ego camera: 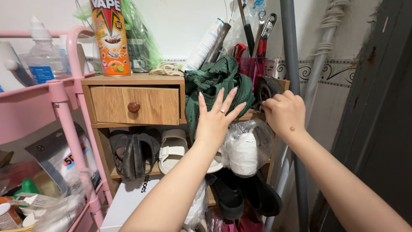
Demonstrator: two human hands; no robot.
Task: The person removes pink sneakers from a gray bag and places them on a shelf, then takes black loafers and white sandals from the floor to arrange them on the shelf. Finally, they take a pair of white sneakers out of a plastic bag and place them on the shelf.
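A green checked cloth (212, 81) is bunched in the upper right opening of a small wooden shelf unit (133, 79). My left hand (216, 118) lies flat against the cloth with its fingers spread and a ring on one finger. My right hand (283, 112) is curled at the shelf's right side, its fingers closed at a dark round object (267, 89) beside the cloth. Whether it grips that object or the shelf edge is unclear.
The shelf has a closed drawer with a round knob (134, 107), sandals (171, 148) and dark shoes below, and a bagged white shoe (244, 150). An orange spray can (110, 38) stands on top. A pink trolley (64, 111) is left, a grey pipe (292, 56) right.
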